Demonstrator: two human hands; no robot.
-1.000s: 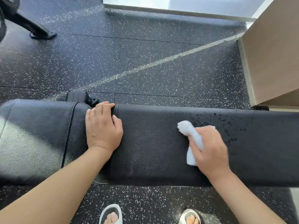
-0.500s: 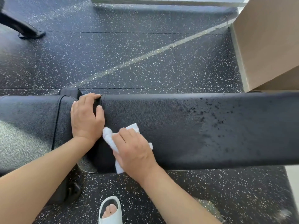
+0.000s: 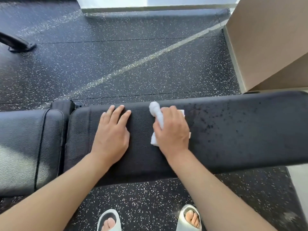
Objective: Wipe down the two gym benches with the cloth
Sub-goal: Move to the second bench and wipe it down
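Cloth, white and crumpled, is gripped by right hand on pebbled black bench; left hand rests flat.

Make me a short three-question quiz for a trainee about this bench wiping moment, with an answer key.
1. True or false: the left hand lies flat with straight fingers on the long bench pad.
2. Which hand grips the white cloth? A) left hand B) right hand C) neither
3. Fill in: the dark droplet spots on the long bench pad lie to the ____ of the white cloth.

Key
1. True. The left hand rests open on the pad, holding nothing.
2. B. The right hand's fingers curl round the cloth and press it on the pad.
3. Right. The speckled stretch sits past the cloth, toward the cardboard box.
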